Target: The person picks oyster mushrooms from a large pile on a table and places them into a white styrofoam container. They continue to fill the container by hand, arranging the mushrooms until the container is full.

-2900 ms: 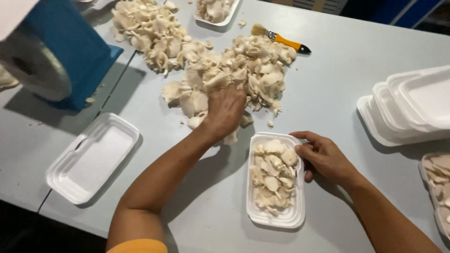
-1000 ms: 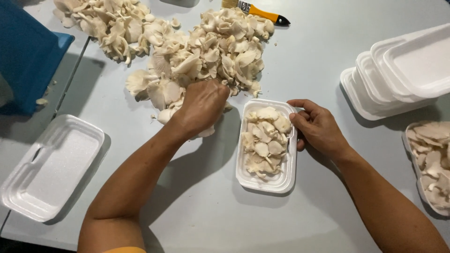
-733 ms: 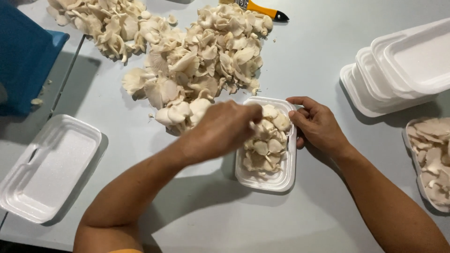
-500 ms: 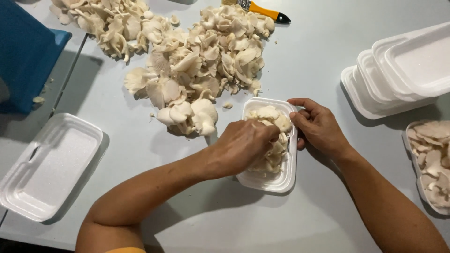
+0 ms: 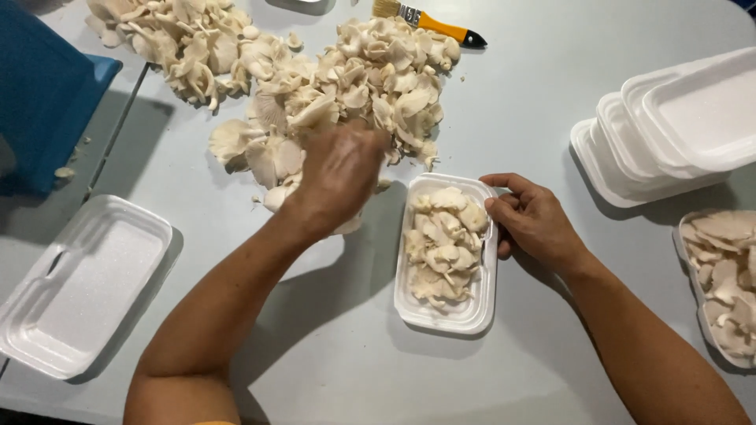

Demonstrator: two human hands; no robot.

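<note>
Back from the tray (image 5: 482, 313), the left hand (image 5: 340, 171) now hovers blurred at the near edge of the mushroom heap (image 5: 346, 86); whether it grasps anything cannot be told. Right hand (image 5: 534, 219) grips the tray's right rim, fingers curled. This white foam tray sits mid-table, filled with mushrooms. One empty foam tray (image 5: 79, 283) lies far left, a stack (image 5: 669, 126) of about four stands right, another filled one (image 5: 728, 275) at the right edge. One orange-handled brush (image 5: 429, 20) lies up top.
</note>
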